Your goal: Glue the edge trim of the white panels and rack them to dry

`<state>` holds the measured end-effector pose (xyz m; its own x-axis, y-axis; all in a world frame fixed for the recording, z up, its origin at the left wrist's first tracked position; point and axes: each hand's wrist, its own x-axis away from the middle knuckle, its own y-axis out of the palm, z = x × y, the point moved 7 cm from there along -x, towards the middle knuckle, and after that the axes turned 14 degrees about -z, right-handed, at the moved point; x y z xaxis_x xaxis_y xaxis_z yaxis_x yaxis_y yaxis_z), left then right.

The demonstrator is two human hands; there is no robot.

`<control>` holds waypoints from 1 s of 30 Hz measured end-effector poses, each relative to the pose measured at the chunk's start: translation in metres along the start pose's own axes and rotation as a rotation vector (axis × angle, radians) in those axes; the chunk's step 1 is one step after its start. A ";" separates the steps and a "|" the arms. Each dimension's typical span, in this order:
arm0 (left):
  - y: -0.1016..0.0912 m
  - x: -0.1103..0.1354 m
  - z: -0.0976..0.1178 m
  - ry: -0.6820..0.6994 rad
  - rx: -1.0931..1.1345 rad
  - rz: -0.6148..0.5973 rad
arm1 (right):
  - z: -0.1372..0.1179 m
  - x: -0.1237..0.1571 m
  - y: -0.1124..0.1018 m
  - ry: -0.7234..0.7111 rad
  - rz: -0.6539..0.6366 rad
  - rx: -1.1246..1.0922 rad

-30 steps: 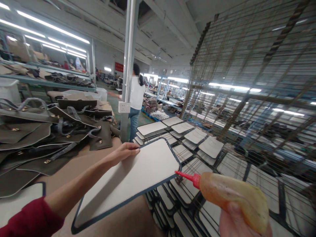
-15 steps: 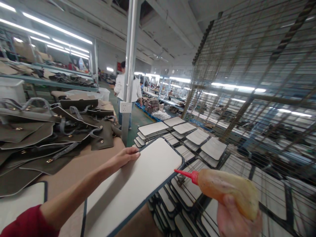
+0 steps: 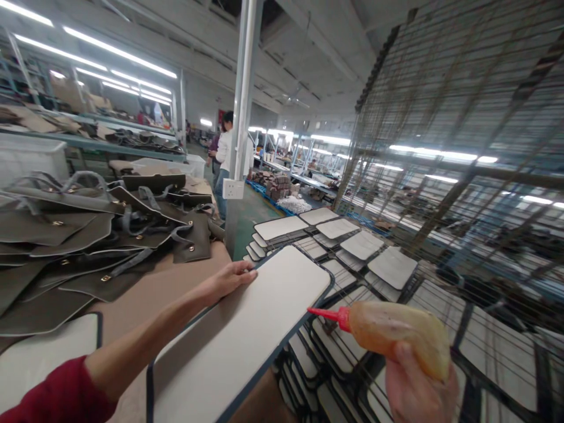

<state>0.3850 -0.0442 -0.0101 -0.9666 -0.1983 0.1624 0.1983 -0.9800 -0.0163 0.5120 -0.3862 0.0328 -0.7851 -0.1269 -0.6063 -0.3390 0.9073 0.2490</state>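
Note:
My left hand pinches the far left edge of a long white panel with rounded corners and a dark border. The panel lies tilted in front of me. Wrapped around a squeeze bottle of amber liquid, probably glue, is my right hand. The bottle is held on its side, its red nozzle pointing left. The nozzle tip is at the panel's right edge, on the dark border; whether it touches cannot be made out.
Dark handbag pieces with handles are heaped on the brown table at left. White panels lie on a wire rack at right. A metal post with a socket stands ahead. People stand beyond it.
The bottle's nozzle has moved slightly left and down along the panel's right edge. My left hand keeps its hold. The view has shifted a little left, and another person shows behind the post.

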 end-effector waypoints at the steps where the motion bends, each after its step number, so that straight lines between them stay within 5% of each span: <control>1: 0.000 0.000 0.001 -0.002 -0.005 -0.001 | 0.002 0.001 -0.001 0.018 0.014 -0.017; 7: 0.002 0.002 0.006 -0.010 -0.029 -0.013 | 0.011 0.002 0.000 0.131 0.051 -0.077; 24: 0.001 -0.008 0.019 -0.015 -0.135 -0.004 | 0.001 0.007 0.008 0.102 -0.018 -0.024; 30: -0.003 -0.018 0.023 0.003 -0.154 0.025 | -0.007 0.012 0.005 0.091 -0.022 0.219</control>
<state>0.4051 -0.0373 0.0099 -0.9623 -0.2220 0.1575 0.1948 -0.9658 -0.1711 0.4970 -0.3860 0.0326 -0.8258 -0.1742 -0.5364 -0.2434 0.9680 0.0604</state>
